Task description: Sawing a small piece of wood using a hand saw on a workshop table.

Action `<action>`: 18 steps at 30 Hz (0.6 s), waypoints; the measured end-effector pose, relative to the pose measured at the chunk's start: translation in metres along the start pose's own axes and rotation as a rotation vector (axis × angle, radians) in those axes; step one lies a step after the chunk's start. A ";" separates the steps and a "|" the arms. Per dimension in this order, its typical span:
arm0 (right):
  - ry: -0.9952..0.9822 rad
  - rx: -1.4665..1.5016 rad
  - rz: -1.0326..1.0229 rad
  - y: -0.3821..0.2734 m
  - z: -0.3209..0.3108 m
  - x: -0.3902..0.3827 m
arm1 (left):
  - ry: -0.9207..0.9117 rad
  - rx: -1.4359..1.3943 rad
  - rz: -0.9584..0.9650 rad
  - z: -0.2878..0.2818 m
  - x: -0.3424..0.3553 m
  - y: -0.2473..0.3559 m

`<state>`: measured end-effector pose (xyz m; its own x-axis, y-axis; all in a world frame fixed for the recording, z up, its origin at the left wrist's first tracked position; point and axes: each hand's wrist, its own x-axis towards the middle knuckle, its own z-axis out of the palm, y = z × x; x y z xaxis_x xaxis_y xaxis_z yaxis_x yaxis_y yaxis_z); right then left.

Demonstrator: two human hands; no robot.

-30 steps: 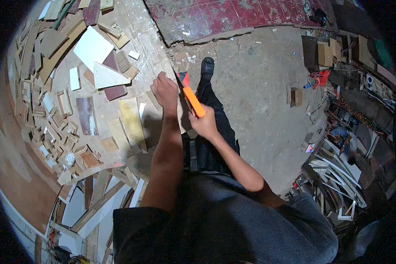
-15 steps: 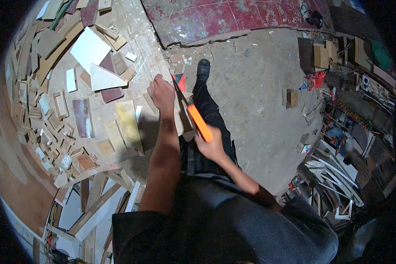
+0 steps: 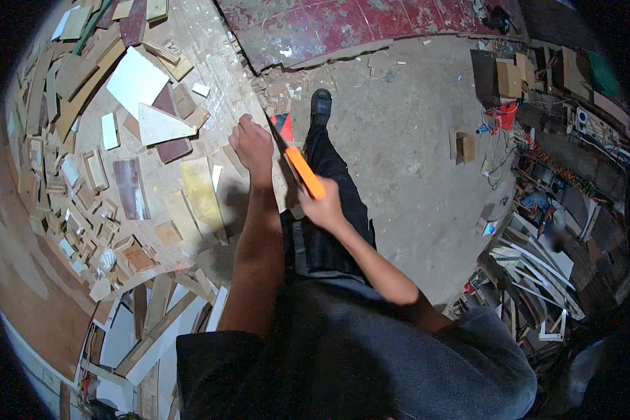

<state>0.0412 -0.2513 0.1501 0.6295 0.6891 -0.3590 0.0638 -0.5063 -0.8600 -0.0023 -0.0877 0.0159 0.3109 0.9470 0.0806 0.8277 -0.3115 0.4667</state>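
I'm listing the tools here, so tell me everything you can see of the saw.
The saw has a bright orange handle, plastic by its look, and a thin dark blade, probably metal. The right hand grips the handle's near end. The saw slants, blade pointing forward and to the left, by the right edge of the table, close to the left hand. Its teeth are too small to make out, and whether the blade touches anything cannot be told.

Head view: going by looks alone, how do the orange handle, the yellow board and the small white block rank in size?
1. Yellow board
2. Orange handle, partly covered by the right hand; it may look bigger for being nearer the camera
3. Small white block
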 end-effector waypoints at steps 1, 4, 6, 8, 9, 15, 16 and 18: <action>-0.032 0.050 0.060 -0.018 0.002 0.010 | 0.006 0.009 -0.005 0.001 -0.002 -0.005; -0.050 -0.077 -0.001 -0.021 -0.016 -0.041 | -0.026 0.042 -0.046 -0.001 -0.001 -0.012; -0.106 0.009 0.038 -0.029 -0.029 -0.060 | 0.022 0.036 -0.020 -0.006 -0.002 -0.017; -0.059 0.002 -0.014 -0.007 -0.019 -0.034 | 0.012 0.022 -0.011 -0.002 0.002 -0.010; -0.013 -0.010 -0.036 0.001 -0.007 -0.014 | -0.003 0.013 -0.007 0.000 -0.001 -0.004; -0.114 0.081 0.113 -0.008 -0.007 -0.016 | -0.005 0.028 -0.026 -0.002 -0.004 -0.009; -0.087 0.085 0.100 -0.012 -0.004 -0.015 | -0.026 0.020 -0.041 -0.002 -0.006 -0.007; -0.019 0.079 0.032 -0.017 0.004 -0.007 | 0.018 0.021 0.001 0.000 0.000 -0.008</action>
<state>0.0325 -0.2448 0.1659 0.6154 0.6832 -0.3932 -0.0178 -0.4866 -0.8734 -0.0091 -0.0855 0.0120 0.3036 0.9479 0.0967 0.8369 -0.3138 0.4484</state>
